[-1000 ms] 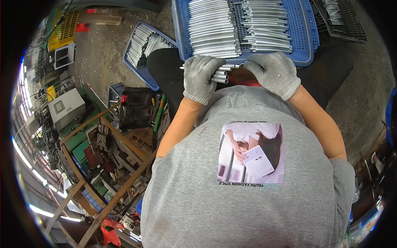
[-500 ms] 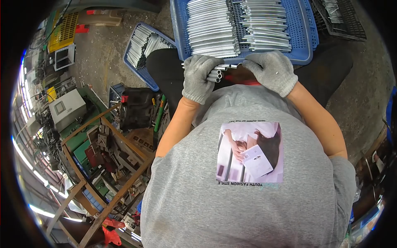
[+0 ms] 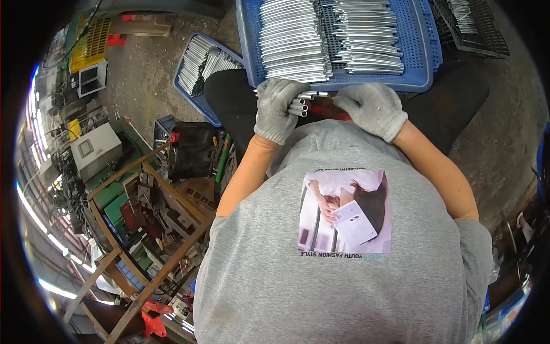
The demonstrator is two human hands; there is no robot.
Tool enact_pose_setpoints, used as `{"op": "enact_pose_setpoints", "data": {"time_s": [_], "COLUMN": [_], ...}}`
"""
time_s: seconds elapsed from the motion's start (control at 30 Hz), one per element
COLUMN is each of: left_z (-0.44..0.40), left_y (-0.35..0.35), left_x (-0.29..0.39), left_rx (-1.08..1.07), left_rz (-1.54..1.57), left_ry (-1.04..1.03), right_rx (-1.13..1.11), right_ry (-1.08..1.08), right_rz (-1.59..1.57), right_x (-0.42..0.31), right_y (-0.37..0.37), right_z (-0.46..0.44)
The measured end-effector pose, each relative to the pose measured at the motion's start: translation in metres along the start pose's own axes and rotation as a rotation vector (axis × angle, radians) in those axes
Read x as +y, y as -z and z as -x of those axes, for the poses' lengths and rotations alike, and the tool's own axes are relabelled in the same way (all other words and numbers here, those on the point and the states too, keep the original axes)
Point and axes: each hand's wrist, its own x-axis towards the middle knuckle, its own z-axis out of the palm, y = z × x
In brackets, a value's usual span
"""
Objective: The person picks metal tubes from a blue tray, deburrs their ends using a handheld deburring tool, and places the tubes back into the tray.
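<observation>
My left hand (image 3: 276, 110), in a grey knit glove, is closed around several short metal tubes (image 3: 302, 106). Their open ends face right, and one tube sticks out farther than the others. Just right of that tube is my gloved right hand (image 3: 373, 109), back upward, thumb and fingers curled together. Its fingertips are partly hidden, so what they hold, if anything, does not show. A blurred red thing (image 3: 332, 110) lies below, between the hands. Beyond them a blue plastic crate (image 3: 424, 43) holds two stacks of metal tubes (image 3: 292, 43).
A smaller blue crate (image 3: 211, 114) with more tubes sits on the floor at left. A dark crate (image 3: 484, 43) stands at far right. Left of me are a wooden frame (image 3: 154, 281), an open black tool case (image 3: 197, 149) and a grey box (image 3: 94, 150).
My right hand has shifted slightly left and down, and its fingers have moved a little away from the protruding tube's end. My left hand keeps its hold on the tubes.
</observation>
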Motion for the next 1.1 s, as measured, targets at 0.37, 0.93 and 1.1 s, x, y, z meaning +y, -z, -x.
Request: {"op": "enact_pose_setpoints", "data": {"time_s": [0.37,0.93,1.1], "left_z": [-0.081,-0.142,-0.180], "left_y": [-0.042,-0.150,-0.016], "left_x": [0.021,0.049,0.130], "left_rx": [-0.129,-0.445,-0.076], "left_rz": [-0.084,-0.036,0.447], "left_ry": [-0.093,-0.100,-0.272], "right_rx": [0.279,0.964,1.284], "right_ry": [-0.079,-0.050,0.497], "right_rz": [-0.273,-0.657,-0.392], "right_x": [0.061,-0.001,-0.059], "right_y": [0.037,0.120,0.188], "right_z": [0.048,0.150,0.176]}}
